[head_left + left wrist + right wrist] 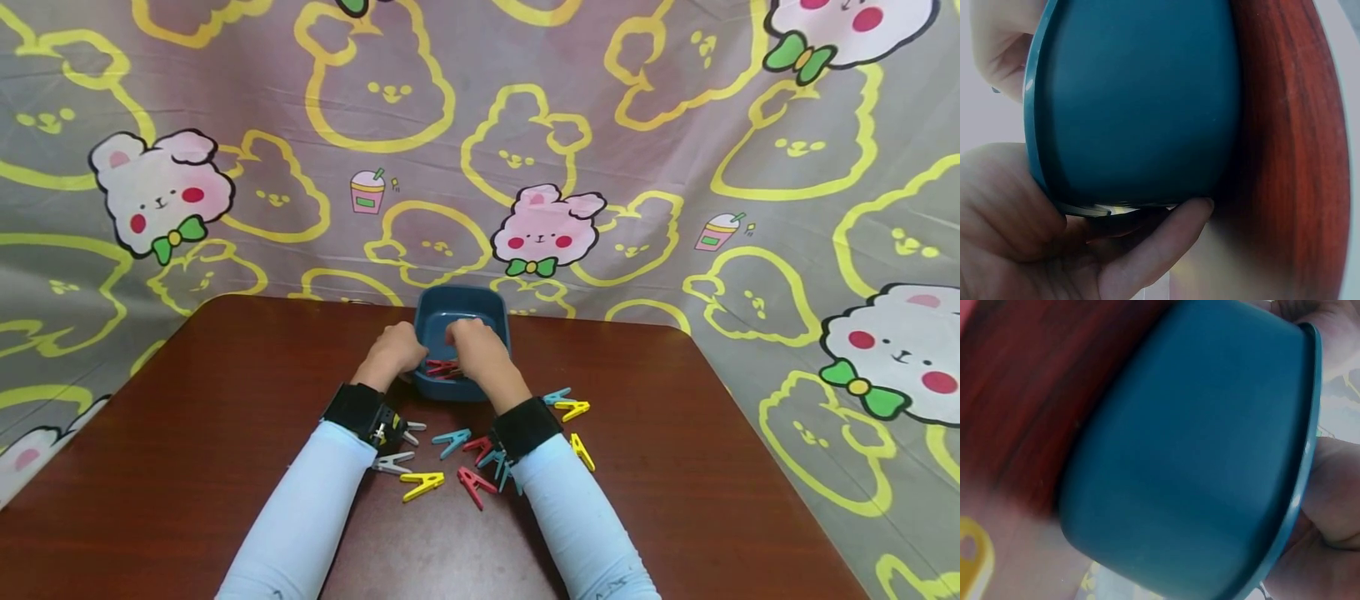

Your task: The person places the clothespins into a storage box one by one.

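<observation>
A dark blue plastic bin (462, 390) stands near the table's far edge, with red clothespins (442, 367) lying inside. My left hand (392, 353) grips the bin's left side at the rim; in the left wrist view a finger (1160, 250) lies along the outer wall. Over the bin's right side reaches my right hand (483, 354), fingers bent and lowered past the rim. In the right wrist view the bin's wall (1191, 450) covers much of the scene, and the right hand (1335, 506) shows behind its rim. I cannot tell whether the right fingers hold anything.
Several clothespins lie on the brown table (225, 450) in front of the bin, among them a yellow one (427, 481), a red one (471, 479) and a grey one (392, 463). Yellow and blue ones lie beyond the right forearm. A patterned curtain (450, 175) hangs behind.
</observation>
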The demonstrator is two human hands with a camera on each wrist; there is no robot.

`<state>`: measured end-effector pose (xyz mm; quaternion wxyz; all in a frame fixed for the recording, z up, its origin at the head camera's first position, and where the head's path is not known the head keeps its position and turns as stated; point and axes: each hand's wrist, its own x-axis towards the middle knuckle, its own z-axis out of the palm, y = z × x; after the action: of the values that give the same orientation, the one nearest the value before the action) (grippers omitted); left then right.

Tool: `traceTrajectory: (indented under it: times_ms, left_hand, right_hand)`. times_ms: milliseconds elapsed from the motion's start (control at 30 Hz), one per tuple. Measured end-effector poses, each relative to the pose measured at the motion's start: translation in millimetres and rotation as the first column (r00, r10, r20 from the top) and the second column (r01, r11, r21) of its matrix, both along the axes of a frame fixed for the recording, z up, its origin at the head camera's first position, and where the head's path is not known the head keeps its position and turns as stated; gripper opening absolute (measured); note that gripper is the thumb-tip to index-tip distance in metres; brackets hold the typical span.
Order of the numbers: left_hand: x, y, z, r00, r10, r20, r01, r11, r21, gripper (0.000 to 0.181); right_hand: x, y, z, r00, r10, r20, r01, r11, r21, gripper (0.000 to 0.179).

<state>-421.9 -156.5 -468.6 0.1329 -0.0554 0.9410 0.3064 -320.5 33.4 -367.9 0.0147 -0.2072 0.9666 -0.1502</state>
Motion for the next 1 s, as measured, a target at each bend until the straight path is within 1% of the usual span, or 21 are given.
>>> traceTrajectory:
  times_ms: [67,200,467,567,733,867,900,1000]
  left_hand:
    - [-2.7,-1.1,-1.9,1.000,-0.001,0.002,0.001,1.000,0.001,0.037]
    - [-2.7,-2.0,-2.3,1.000,-0.003,0.005,0.003,1.000,0.008,0.036]
    - [-5.5,-3.0,-4.6,1.000,0.001,0.012,-0.001,1.000,0.007,0.040]
    - [-5.4,-2.4,-4.6,1.000,-0.002,0.014,0.001,1.000,0.013,0.041]
    - [-5.6,-2.8,-5.8,1.000,0.001,0.011,-0.001,1.000,0.023,0.046]
    - [0.0,-0.2,-2.7,1.000,0.023,0.010,-0.023,1.000,0.020,0.047]
    - [4.8,1.2,0.5,1.000,0.019,0.010,-0.019,1.000,0.014,0.048]
    - [14.8,5.9,9.7,0.999,0.032,0.004,-0.032,0.999,0.014,0.046]
  right_hand:
    - [-0.1,2,2.3,1.000,0.000,0.005,0.000,1.000,0.007,0.029]
    - [-0.9,5,4.8,0.999,0.019,0.026,-0.019,1.000,0.016,0.027]
    - [-0.1,11,9.4,0.998,0.053,0.035,-0.053,0.998,0.026,0.028]
    - [2.8,15,15.3,0.997,0.058,0.051,-0.059,0.998,0.025,0.033]
    - [5.3,28,30.0,0.994,0.071,0.084,-0.069,0.997,-0.021,0.041]
    - [6.5,47,44.5,0.996,0.040,0.078,-0.034,0.996,-0.079,0.042]
    - [6.7,52,47.8,0.997,0.028,0.076,-0.021,0.995,-0.093,0.042]
    - [8.3,70,57.6,0.998,-0.012,0.066,0.020,0.992,-0.126,0.043]
